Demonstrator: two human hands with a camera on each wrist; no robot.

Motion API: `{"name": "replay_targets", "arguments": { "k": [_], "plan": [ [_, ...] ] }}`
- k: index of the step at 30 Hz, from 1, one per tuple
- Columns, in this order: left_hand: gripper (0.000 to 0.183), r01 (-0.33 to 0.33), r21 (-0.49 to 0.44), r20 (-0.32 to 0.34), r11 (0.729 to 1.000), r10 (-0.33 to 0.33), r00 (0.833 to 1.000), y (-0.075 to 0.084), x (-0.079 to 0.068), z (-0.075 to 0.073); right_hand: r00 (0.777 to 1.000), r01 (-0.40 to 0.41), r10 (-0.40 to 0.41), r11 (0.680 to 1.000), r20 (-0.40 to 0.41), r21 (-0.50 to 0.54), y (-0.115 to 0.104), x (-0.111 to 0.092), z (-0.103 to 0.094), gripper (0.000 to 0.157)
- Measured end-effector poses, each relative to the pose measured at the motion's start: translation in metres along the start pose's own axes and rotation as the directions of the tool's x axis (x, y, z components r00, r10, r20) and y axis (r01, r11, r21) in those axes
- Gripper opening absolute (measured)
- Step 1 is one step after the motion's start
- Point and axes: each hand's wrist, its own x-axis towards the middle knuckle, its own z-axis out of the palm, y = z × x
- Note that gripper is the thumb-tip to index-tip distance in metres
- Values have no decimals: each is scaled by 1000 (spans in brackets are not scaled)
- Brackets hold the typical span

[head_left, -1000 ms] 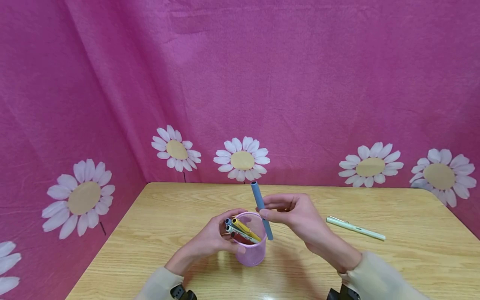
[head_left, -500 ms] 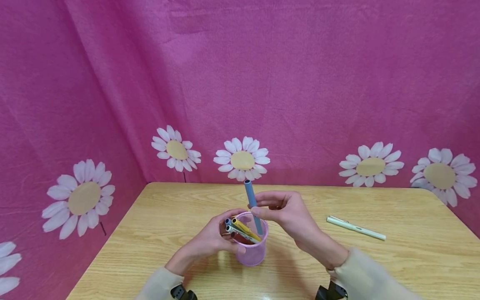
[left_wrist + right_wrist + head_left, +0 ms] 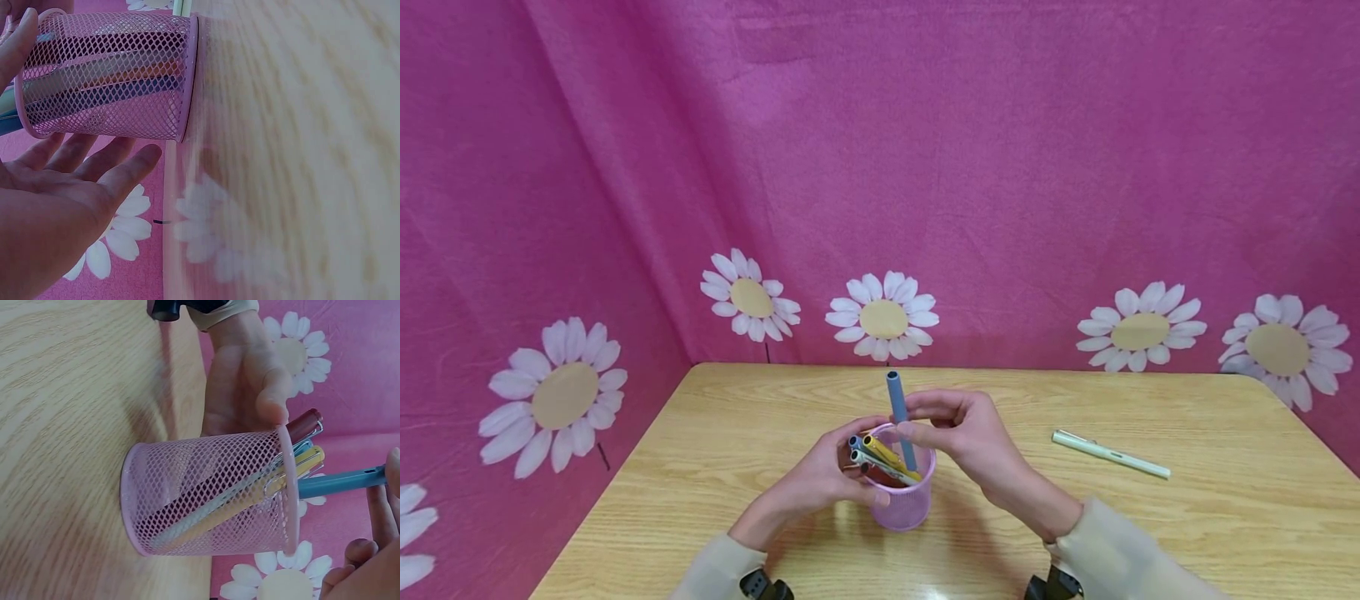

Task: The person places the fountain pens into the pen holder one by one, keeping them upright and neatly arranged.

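Observation:
A pink mesh pen holder [image 3: 901, 507] stands upright on the wooden table. My left hand [image 3: 816, 479] holds its left side, thumb toward the near side and fingers behind; the left wrist view shows these fingers [image 3: 128, 172] along the mesh. Pinched between the thumb and fingers of my right hand [image 3: 973, 437] is a blue pen [image 3: 897, 396], nearly upright, its lower end inside the holder. Several other pens lean left in the holder, among them a yellow pen [image 3: 309, 461] and a dark red pen [image 3: 305, 425]. Mesh partly hides their lower ends.
A pale green pen [image 3: 1111, 454] with a clip lies on the table [image 3: 700, 450], right of my right hand. Behind the table hangs a pink cloth [image 3: 1000, 167] printed with white daisies; it also covers the left side.
My right hand has moved left and slightly down, taking the blue pen from beside the holder's right rim to inside its opening. The left hand has stayed at the holder.

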Motion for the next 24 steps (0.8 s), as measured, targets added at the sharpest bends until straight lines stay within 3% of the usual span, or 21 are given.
{"name": "replay_targets", "arguments": {
  "k": [9, 24],
  "plan": [
    [87, 1, -8, 0, 1000, -1, 1000, 1, 0, 1, 1000, 2, -2, 1000, -7, 6, 9, 0, -2, 30],
    [86, -21, 20, 11, 1000, 20, 1000, -1, 0, 0, 998, -2, -1, 999, 59, 42, 23, 0, -7, 31]
  ]
}}
